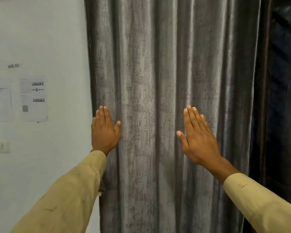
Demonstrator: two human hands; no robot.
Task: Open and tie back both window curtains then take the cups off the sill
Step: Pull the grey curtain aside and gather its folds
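A grey textured curtain (151, 81) hangs drawn across the window in long vertical folds and fills the middle of the view. My left hand (104, 130) is raised in front of its left edge, fingers straight and together. My right hand (196, 138) is raised in front of the curtain further right, fingers straight too. Both palms face the cloth; whether they touch it I cannot tell. A second, darker curtain (282, 98) hangs at the far right. The sill and the cups are hidden behind the cloth.
A white wall (40, 39) stands to the left with a "WS-05" label (13, 66), two taped paper sheets (34, 100) and a wall switch (3, 146). My tan sleeves reach in from the bottom corners.
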